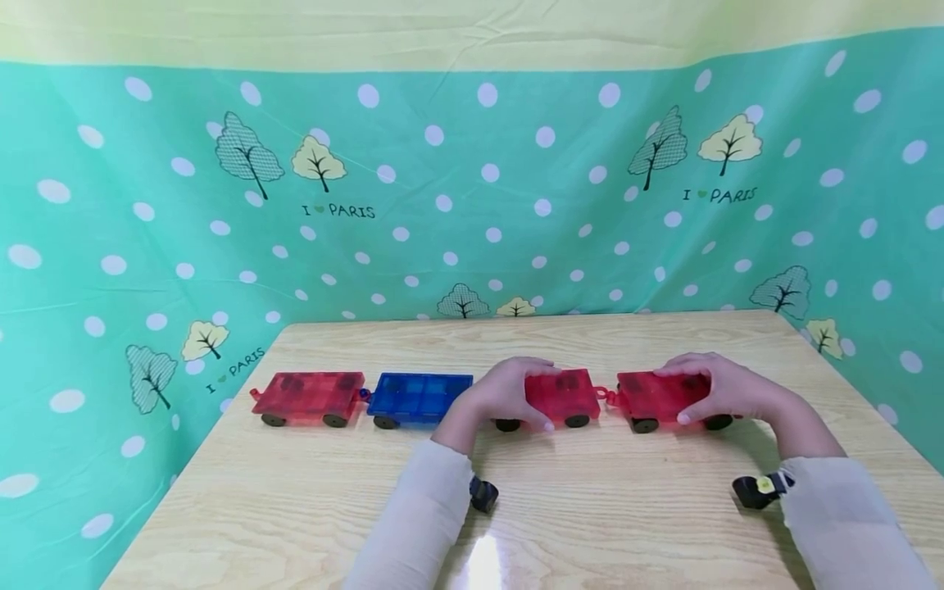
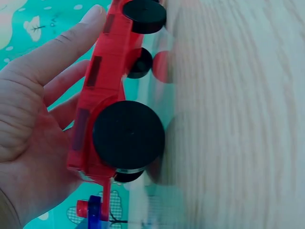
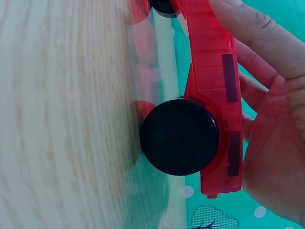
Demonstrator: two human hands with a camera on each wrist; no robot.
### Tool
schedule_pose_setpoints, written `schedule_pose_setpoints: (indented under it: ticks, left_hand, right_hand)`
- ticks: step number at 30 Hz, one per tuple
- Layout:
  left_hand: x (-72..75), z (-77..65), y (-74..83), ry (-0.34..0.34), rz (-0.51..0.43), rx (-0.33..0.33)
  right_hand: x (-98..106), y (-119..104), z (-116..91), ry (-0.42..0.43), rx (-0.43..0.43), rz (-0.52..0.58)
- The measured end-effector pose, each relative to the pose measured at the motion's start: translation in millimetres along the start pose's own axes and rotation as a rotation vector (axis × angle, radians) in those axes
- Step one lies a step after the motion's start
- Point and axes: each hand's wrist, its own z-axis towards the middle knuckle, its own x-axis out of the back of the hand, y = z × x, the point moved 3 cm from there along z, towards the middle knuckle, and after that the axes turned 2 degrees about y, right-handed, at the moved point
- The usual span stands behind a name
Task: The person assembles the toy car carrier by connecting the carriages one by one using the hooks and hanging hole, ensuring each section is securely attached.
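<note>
My left hand (image 1: 503,388) holds a red translucent toy train car (image 1: 564,399) across its width, thumb along the near side and fingers at the far side. With my right hand (image 1: 730,392) I grip another red train car (image 1: 652,400) the same way at the right end. Between these two cars the red ring and hook (image 1: 607,396) meet; whether they are linked I cannot tell. A blue train car (image 1: 420,397) stands left of my left hand, its blue ring (image 2: 94,210) around the held car's red peg in the left wrist view. Black wheels (image 3: 180,137) show under the cars.
At the left end of the row stands one more red train car (image 1: 313,397), joined to the blue car. All stand on a light wood table (image 1: 590,524). A green dotted cloth (image 1: 472,205) hangs behind and beside it. Each wrist wears a small black camera (image 1: 755,492).
</note>
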Motion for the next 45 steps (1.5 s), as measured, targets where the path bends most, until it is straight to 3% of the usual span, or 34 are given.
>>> schedule_pose_setpoints:
  ticks: [18, 28, 34, 45]
  left_hand:
    - [-2.3, 8.8, -6.0, 0.026, 0.061, -0.029]
    - [2.2, 4.8, -2.8, 0.043, 0.026, -0.054]
    - [4.9, 4.4, 0.7, 0.030, 0.027, -0.067]
    - [5.7, 4.8, 2.2, -0.006, 0.063, -0.082]
  right_hand:
    - [0.0, -0.2, -0.4, -0.004, -0.029, 0.010]
    - [-1.4, -2.2, 0.4, -0.001, -0.031, 0.005]
    - [-2.8, -4.3, 2.1, 0.008, -0.001, -0.019]
    - [-5.1, -3.5, 4.3, 0.009, -0.028, -0.004]
